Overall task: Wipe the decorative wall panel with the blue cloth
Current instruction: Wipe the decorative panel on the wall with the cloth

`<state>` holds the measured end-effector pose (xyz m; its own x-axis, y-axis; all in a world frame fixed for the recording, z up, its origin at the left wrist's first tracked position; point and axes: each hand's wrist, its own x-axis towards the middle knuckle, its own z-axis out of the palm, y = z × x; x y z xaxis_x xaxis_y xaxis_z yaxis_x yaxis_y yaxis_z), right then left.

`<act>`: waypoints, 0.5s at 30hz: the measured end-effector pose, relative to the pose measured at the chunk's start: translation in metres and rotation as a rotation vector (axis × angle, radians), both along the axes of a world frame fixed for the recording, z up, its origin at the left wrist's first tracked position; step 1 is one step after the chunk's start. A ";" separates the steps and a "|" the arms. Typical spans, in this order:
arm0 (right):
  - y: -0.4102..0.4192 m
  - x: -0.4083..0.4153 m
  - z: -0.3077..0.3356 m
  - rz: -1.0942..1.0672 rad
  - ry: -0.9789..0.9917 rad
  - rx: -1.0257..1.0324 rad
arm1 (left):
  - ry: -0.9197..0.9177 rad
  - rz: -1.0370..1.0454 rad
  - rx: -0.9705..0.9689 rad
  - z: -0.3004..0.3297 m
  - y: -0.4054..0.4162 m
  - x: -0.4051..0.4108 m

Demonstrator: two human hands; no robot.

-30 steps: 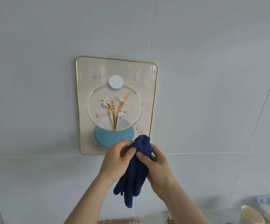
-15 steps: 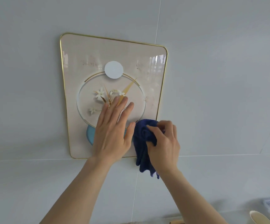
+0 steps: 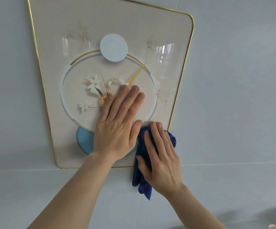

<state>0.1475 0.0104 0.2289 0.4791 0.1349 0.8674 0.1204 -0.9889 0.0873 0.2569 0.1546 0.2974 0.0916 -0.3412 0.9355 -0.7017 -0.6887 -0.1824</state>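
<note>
Blue cloth (image 3: 140, 176) lying bunched at decorative wall panel (image 3: 110, 23) lower right corner, right hand (image 3: 161, 158) fingers pressing it flat. Left hand (image 3: 117, 123) bracing, fingers together. Risk: loose tail slipping free; hard pushing shifting panel.

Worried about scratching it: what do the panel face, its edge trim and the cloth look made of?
Panel face: glossy, likely glass or acrylic, given window reflections. Edge trim: thin gold-coloured strip, possibly metal. Blue cloth: soft, limp fabric, perhaps microfibre.
</note>
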 end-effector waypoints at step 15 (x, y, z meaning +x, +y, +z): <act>-0.013 0.010 0.075 -0.112 -0.381 0.140 | -0.067 0.038 -0.060 -0.005 -0.005 0.003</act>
